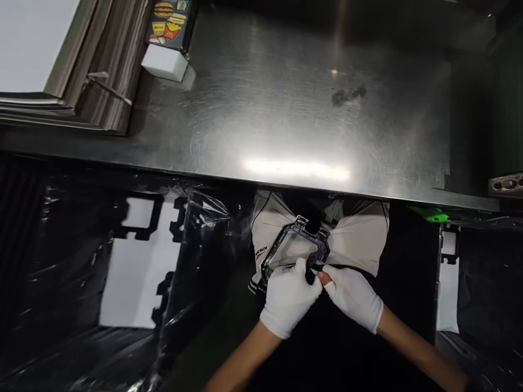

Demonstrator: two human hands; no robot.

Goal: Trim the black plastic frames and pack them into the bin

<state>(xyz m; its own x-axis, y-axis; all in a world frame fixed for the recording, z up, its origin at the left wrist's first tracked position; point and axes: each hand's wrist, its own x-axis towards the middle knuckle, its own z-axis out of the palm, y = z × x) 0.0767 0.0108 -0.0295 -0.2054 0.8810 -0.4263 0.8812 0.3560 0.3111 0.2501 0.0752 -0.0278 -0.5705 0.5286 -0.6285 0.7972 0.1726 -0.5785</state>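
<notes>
A black, angular open plastic frame (322, 247) with small holes along its rim is held above my lap. My left hand (289, 298), in a white glove, is closed round the frame's near side. Close beside it, my right hand (354, 295) is also white-gloved, with the thumb tip bare. Its fingers are pinched at the frame's near right edge, where a thin light sliver shows. What that sliver is, I cannot make out. The frame's lower part is hidden behind my left hand.
A metal table (261, 109) spans the front. At its left lie a tied stack of cardboard sheets (110, 65), a white block (165, 62) and a dark printed box (169, 24). Black plastic-lined bins (196, 239) flank me, with white sheets and black frames. A green object (435, 215) sits right.
</notes>
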